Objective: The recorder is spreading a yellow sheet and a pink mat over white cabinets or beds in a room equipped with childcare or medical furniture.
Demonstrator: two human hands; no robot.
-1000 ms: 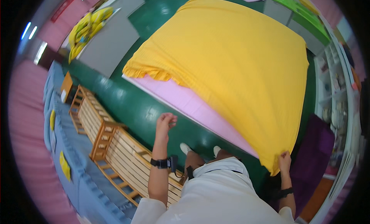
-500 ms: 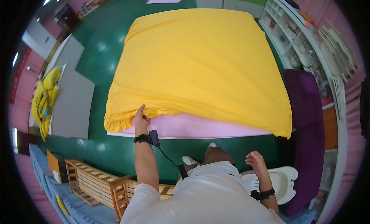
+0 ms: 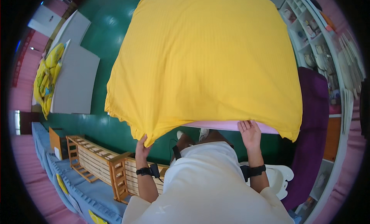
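A yellow fitted sheet (image 3: pixel 208 62) with a gathered edge covers most of a pink mattress (image 3: pixel 231 125), which shows as a strip at the near side. My left hand (image 3: pixel 142 147) is closed on the sheet's near edge, left of the middle, and holds it pulled out toward me in a pointed fold. At the near edge, right of the middle, my right hand (image 3: pixel 251 136) is palm up with fingers stretched out, its fingertips at the sheet's hem beside the exposed pink strip. Both wrists wear black bands.
A wooden slatted cot (image 3: pixel 94 156) stands behind me on the left, beside blue padded covers (image 3: pixel 86 193). Left of the bed are grey-white panels (image 3: pixel 75 79) with yellow fabric (image 3: pixel 48 79) draped over. A purple couch (image 3: pixel 310 135), white shelves (image 3: pixel 308 35) and a white plastic basin (image 3: pixel 279 175) are on the right.
My left hand has pulled the sheet's near edge toward me, covering more of the pink mattress. My right hand has come up to the hem. The view has shifted closer to the bed.
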